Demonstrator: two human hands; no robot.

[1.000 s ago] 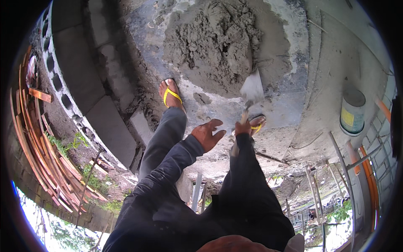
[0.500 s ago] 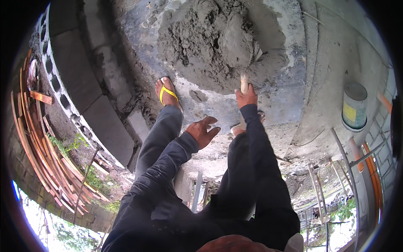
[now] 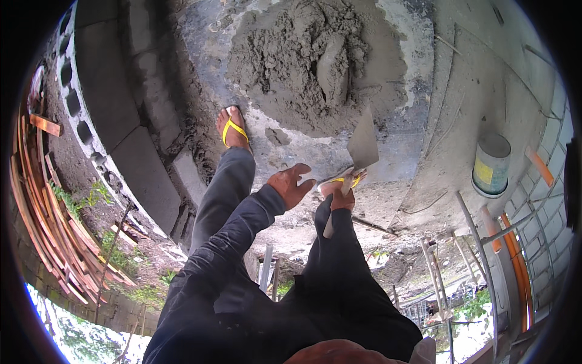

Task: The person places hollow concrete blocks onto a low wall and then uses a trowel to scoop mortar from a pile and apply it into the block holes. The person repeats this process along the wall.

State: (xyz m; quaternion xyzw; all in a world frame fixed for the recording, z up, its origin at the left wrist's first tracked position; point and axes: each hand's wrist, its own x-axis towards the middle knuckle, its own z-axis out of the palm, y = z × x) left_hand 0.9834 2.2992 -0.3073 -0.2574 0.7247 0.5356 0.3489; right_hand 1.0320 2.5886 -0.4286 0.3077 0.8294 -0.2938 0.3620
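Note:
A mound of wet grey mortar lies on a stained flat board before my feet, which wear yellow-strapped sandals. My right hand is closed round the handle of a trowel, held over my right foot. Its triangular blade points toward the mound, just short of its near edge. My left hand hangs between my legs, fingers curved and apart with nothing in them.
Concrete slabs and a hollow-block edge run along the left, beside stacked wooden planks. A cylindrical container with a yellow label stands at the right, near metal bars, orange pipes and a block wall.
My right hand reached forward with the blade in the mortar half a second ago; it has since drawn back, bringing the blade out. My left hand has shifted slightly; the whole view shifts a little.

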